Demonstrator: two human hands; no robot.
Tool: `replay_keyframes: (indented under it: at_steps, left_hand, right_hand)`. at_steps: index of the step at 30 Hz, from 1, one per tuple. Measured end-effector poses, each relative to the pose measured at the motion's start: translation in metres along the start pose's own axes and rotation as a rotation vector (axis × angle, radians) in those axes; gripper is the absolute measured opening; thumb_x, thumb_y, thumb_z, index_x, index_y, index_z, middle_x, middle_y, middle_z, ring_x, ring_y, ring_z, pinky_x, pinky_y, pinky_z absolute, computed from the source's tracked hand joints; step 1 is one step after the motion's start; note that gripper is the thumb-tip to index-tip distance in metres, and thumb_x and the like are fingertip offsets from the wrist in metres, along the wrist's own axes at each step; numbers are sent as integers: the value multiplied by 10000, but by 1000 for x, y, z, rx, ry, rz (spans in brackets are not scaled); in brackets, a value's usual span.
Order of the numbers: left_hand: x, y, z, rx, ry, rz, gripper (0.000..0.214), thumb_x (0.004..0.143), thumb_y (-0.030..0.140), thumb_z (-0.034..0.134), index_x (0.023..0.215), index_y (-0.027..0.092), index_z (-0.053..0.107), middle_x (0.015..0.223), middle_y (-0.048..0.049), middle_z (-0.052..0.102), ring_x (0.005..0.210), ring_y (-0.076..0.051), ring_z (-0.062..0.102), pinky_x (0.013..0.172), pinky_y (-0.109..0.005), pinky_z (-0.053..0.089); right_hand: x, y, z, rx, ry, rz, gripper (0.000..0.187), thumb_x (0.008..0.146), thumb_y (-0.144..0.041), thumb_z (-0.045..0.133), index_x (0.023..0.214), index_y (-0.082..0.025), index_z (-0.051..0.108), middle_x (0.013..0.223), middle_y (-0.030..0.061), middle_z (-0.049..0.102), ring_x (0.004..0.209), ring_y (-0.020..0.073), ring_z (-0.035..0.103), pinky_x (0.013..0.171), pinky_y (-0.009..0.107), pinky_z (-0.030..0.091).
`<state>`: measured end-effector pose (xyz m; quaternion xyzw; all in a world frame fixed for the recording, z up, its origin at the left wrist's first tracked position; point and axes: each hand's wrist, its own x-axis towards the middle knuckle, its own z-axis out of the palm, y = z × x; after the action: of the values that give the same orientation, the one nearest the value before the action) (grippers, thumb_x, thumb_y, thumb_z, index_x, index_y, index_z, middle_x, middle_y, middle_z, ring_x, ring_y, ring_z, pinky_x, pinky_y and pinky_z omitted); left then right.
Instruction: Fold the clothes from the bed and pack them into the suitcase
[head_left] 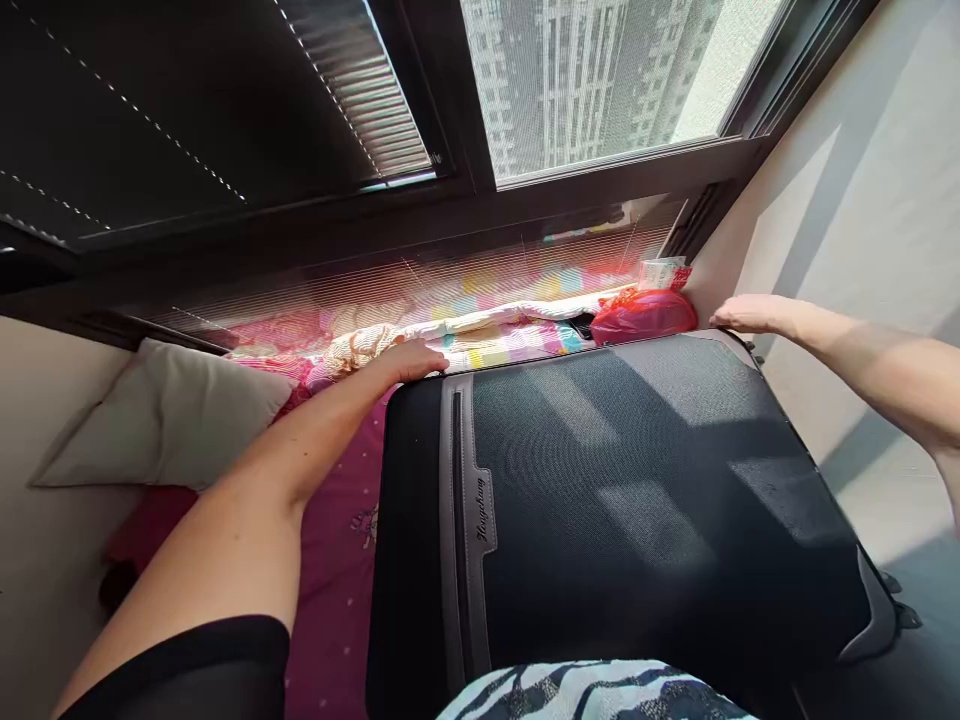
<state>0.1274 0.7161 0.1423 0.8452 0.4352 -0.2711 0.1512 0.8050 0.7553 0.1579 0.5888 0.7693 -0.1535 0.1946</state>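
A large black fabric suitcase (615, 500) lies flat in front of me, with a grey-trimmed zip strip and lettering along its left part. At its far left corner, my left hand (416, 361) is closed over the edge; the fingertips are partly hidden behind it. My right hand (739, 312) is at the far right corner, fingers together and bent over the rim, partly out of sight. Small wheels (904, 612) stick out along the suitcase's right side. Beneath it, a purple sheet (330, 580) shows on the left.
Beyond the suitcase lie folded patterned bedding (495, 340) and a red translucent bag (645, 314), under a dark-framed window (465, 140) with blinds. A pale pillow (172, 415) leans at the left. The white wall (847, 210) stands close on the right.
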Motion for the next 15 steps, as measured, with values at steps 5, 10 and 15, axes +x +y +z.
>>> replay_keyframes:
  at_steps: [5,10,15]
  left_hand:
    - [3,7,-5,-21,13,4,256,917,167,560,933,258,799,1025,-74,782,1105,-288,670,1004,-346,438]
    - [0,6,-1,8,50,11,281,941,136,550,960,267,798,1033,-64,791,1084,-262,692,1035,-345,436]
    - [2,2,3,-30,69,-2,253,950,167,575,970,276,802,1033,-57,795,1089,-250,697,1057,-345,427]
  right_hand:
    - [-5,-12,-4,111,-177,75,336,875,69,548,922,-115,825,898,89,785,788,141,614,774,242,411]
    - [-12,-18,-2,270,-199,172,329,961,-31,488,1008,-63,813,804,69,727,706,119,576,693,230,429]
    - [-13,-31,3,449,-89,462,203,963,-153,610,959,-47,782,704,61,635,637,126,490,618,268,402]
